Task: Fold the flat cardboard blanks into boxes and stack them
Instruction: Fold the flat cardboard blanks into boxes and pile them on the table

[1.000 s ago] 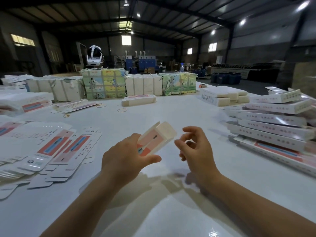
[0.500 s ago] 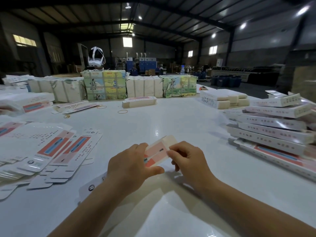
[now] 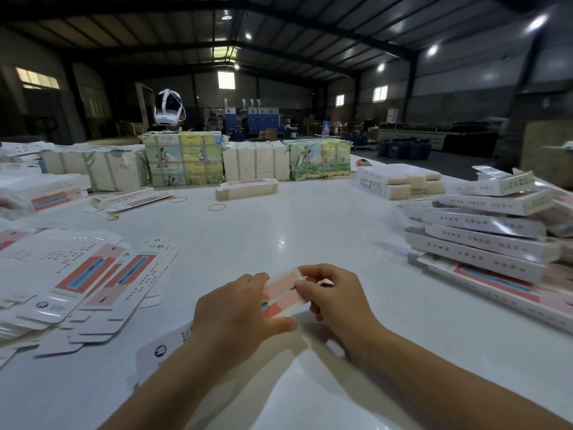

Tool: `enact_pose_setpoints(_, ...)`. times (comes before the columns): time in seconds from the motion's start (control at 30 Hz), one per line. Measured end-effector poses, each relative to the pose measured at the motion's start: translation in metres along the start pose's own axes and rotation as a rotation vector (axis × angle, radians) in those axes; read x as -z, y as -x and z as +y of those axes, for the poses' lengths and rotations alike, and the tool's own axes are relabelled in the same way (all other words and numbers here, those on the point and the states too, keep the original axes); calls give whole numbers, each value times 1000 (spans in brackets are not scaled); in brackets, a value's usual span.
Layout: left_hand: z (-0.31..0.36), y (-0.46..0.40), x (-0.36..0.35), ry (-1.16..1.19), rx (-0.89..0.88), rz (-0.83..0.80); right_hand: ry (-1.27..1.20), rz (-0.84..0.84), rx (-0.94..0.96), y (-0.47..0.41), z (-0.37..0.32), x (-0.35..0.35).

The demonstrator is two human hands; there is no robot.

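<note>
A long white and pink cardboard box lies between my hands low over the white table. My left hand grips its near middle, thumb underneath. My right hand pinches the far end of the box with curled fingers. The box's near end sticks out under my left forearm. Flat printed blanks are spread on the left. A stack of folded boxes rises on the right.
Wrapped bundles line the far edge, with a white headset on top. A single folded box, rubber bands and more white packs lie farther back. More blanks sit far left.
The box has come down from a raised tilt to lie low over the table. My right hand moved from beside the open end onto it, and the end flap now looks shut.
</note>
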State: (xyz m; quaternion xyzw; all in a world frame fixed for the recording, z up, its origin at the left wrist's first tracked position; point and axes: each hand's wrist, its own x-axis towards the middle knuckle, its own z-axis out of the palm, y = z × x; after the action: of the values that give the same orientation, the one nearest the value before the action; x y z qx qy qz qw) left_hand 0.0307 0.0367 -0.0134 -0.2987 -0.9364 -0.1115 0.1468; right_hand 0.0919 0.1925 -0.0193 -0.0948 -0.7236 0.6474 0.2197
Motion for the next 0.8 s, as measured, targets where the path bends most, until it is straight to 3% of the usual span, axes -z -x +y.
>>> enact_pose_setpoints(0.13, 6, 0, -2, -14, 3, 29, -61, -31, -61, -1, -1, -2)
enact_pose_setpoints(0.3, 7, 0, -3, -7, 8, 49, 20, -82, 24, -2, -5, -2)
enact_pose_setpoints(0.47, 2, 2, 2, 56, 8, 8, 558, 88, 256, -7, -2, 4)
enact_pose_setpoints(0.53, 2, 2, 4, 67, 7, -9, 420, 69, 138, -10, -1, 8)
enact_pose_setpoints(0.67, 6, 4, 3, 50, -15, -3, -537, -148, -410, -15, -5, 11)
enact_pose_setpoints(0.73, 6, 4, 2, 46, -23, -2, -554, -220, -434, -15, -7, 12)
enact_pose_setpoints(0.8, 5, 3, 2, 67, -16, -3, -362, -166, -291, -9, -7, 8)
